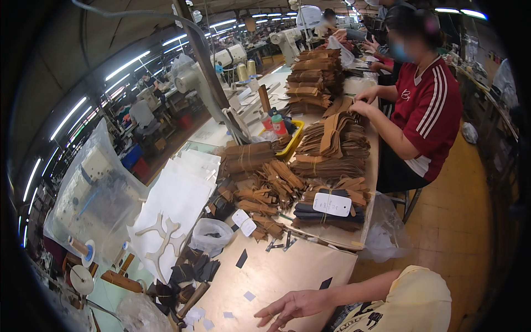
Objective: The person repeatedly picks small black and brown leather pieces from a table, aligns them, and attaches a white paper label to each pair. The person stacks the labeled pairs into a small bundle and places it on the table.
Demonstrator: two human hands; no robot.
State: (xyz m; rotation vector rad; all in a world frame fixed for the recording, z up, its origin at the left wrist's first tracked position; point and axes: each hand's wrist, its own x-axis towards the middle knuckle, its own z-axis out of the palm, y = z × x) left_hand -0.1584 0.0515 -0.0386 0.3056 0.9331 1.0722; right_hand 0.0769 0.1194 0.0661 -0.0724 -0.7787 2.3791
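From the lower right comes my right forearm in a pale yellow sleeve. My right hand hovers low over the tan tabletop, fingers spread, with nothing seen in it; its lower part is cut off by the frame's edge. My left hand is out of view. Small pale paper squares lie by the fingers. One dark strip lies just beyond the wrist, another dark piece farther off. Tied bundles of brown strips and a dark bundle with a white tag sit farther back.
White sheets bear a branched tan piece at the left. Near them are a clear plastic roll and a plastic-covered machine. A co-worker in red handles brown pieces beside tall stacks. A yellow tray stands behind.
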